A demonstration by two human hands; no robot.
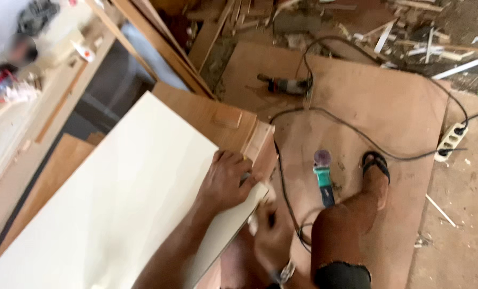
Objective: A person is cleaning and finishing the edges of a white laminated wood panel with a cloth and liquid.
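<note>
On a workshop floor littered with offcuts, we press our left hand (229, 181) flat on the corner of a pale white panel (121, 203), fingers together and curled over its edge. The panel lies tilted across brown plywood boards (196, 109), its near corner beside a small wooden block (259, 140). Our right hand (271, 235) works just under that corner; it is blurred, and we cannot tell whether its fingers grip anything. We judge the panel could slide or tip off its support if the left hand eases, since only the corner is held down. A black cable (357, 134) loops past our sandalled foot (376, 167) and a green power tool (323, 179) lies close to the knee; a shift of the leg could snag the cord or knock the tool.
</note>
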